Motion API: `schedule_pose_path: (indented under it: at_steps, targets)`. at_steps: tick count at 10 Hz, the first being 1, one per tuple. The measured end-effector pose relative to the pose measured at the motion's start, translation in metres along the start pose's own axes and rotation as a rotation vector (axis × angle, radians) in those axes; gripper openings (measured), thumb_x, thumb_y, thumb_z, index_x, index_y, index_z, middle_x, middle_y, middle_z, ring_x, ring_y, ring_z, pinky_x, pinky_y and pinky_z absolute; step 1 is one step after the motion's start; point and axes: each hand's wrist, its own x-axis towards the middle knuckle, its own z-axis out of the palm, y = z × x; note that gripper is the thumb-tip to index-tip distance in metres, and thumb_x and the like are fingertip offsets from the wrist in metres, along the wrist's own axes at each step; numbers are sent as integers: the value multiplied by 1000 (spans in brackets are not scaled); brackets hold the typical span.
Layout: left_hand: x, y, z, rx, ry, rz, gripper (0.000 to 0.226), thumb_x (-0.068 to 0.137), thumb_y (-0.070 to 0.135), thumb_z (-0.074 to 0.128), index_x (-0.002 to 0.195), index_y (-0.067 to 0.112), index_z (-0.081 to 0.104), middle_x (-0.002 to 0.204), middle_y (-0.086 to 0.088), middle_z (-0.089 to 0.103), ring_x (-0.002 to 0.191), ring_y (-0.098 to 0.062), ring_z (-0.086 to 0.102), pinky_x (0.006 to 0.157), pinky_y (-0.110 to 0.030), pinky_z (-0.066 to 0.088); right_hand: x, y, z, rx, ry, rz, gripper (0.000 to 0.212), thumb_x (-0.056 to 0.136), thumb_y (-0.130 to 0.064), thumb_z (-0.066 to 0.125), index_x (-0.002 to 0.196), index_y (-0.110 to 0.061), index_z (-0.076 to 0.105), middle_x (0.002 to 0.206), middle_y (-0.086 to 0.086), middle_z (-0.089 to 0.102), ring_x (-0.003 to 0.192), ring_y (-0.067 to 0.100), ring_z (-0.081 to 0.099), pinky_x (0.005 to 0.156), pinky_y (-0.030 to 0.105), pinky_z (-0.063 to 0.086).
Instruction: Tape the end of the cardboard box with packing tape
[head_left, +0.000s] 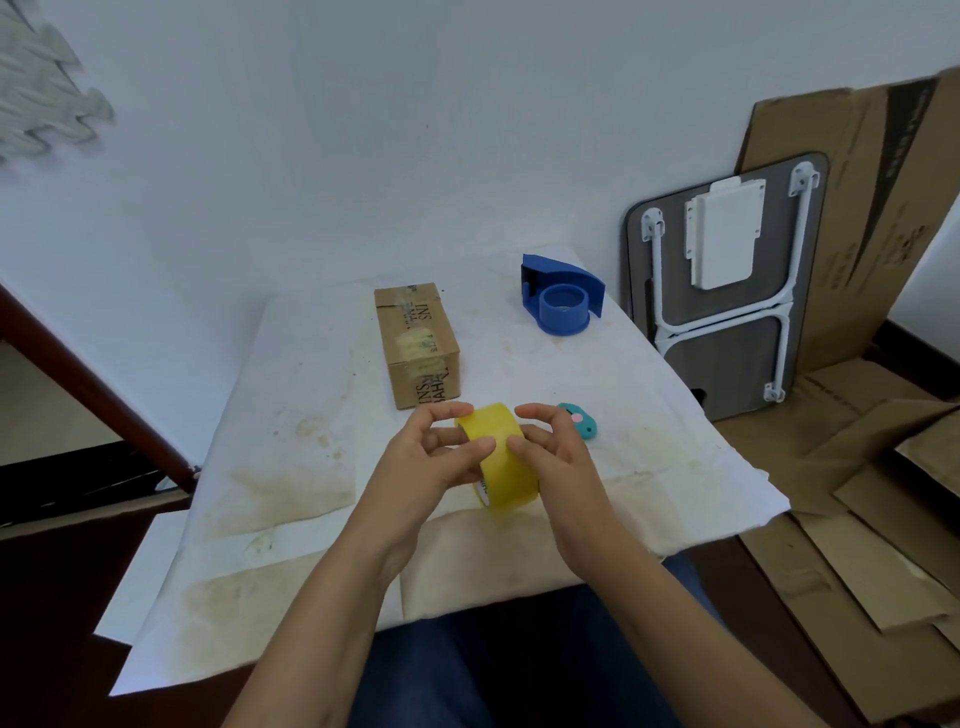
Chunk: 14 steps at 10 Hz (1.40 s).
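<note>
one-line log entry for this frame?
step: finding tape end | both hands hold tape roll | box untaped, apart | dispenser unused

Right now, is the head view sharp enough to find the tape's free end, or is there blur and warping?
Head view: even soft light, no strong glare; the yellow tape roll and both hands are fairly sharp, but no free end is discernible. The foam mat top left is smeared, and wide-angle warping bends the table edge.
</note>
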Motion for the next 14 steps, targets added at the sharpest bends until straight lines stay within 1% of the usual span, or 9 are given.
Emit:
schedule_pose_path:
  at_steps: [2, 3, 5, 6, 7, 8, 10, 13, 14]
  targets:
    - [4, -2, 13, -41, 65, 33, 33, 87, 8, 68, 118, 19, 63, 95, -8, 72, 92, -25, 69, 85, -36, 56, 1, 2, 3, -20, 7, 47, 20, 90, -32, 63, 105, -19, 64, 103, 5, 70, 96, 16, 62, 84, 34, 48]
    - [5, -1, 17, -65, 73, 18, 28, 90, 7, 63, 116, 16, 64, 81, -6, 67, 86, -22, 68, 81, -35, 58, 0, -3, -1, -61, -7, 31, 17, 89, -32, 63, 93, -16, 67, 93, 4, 69, 89, 17, 60, 78, 34, 46]
    - [6, 1, 40, 119, 42, 63, 23, 96, 20, 57, 118, 23, 61, 79, -3, 67, 83, -17, 70, 81, -31, 59, -1, -14, -4, -81, 179, 62, 20, 93, -25, 52, 74, -18, 52, 70, -5, 50, 69, 12, 47, 61, 27, 37]
    - [8, 10, 42, 89, -50, 65, 22, 99, 23, 49, 118, 23, 60, 87, -1, 73, 76, -13, 72, 79, -30, 60, 5, -20, -19, -238, 210, -132, 29, 91, -31, 58, 67, -17, 51, 62, -4, 48, 62, 13, 44, 57, 26, 36]
    - [15, 15, 30, 52, -52, 59, 24, 102, 22, 45, 119, 21, 62, 108, -2, 72, 83, -16, 72, 85, -32, 58, 21, -32, -43, -530, 273, -343, 27, 89, -35, 61, 79, -11, 56, 67, -1, 53, 61, 12, 46, 58, 28, 38]
    - [26, 14, 15, 52, 47, 56, 23, 100, 17, 48, 117, 17, 64, 119, -3, 65, 98, -17, 69, 92, -30, 54, 43, -36, -68, -928, 278, -471, 20, 90, -36, 60, 82, -19, 50, 72, -5, 53, 68, 17, 50, 58, 31, 36]
    - [30, 10, -3, 93, 69, 36, 22, 97, 17, 53, 113, 22, 67, 123, -3, 64, 105, -13, 67, 103, -35, 48, 64, -8, -72, -1371, 39, -621, 20, 94, -33, 52, 96, -15, 59, 92, -1, 64, 89, 25, 58, 82, 30, 33]
    - [25, 2, -12, 118, 53, 3, 22, 97, 17, 53, 111, 26, 67, 122, 4, 63, 105, -10, 67, 103, -34, 49, 70, 18, -71, -1438, -21, -577, 32, 91, -45, 54, 108, -18, 59, 107, -1, 63, 102, 21, 56, 89, 31, 37]
    - [26, -1, -14, 123, 63, -17, 21, 97, 18, 54, 109, 29, 68, 119, 5, 63, 104, -10, 67, 100, -34, 50, 71, 8, -71, -1130, 71, -536, 33, 89, -43, 58, 108, -17, 58, 108, -1, 58, 100, 19, 52, 85, 30, 41]
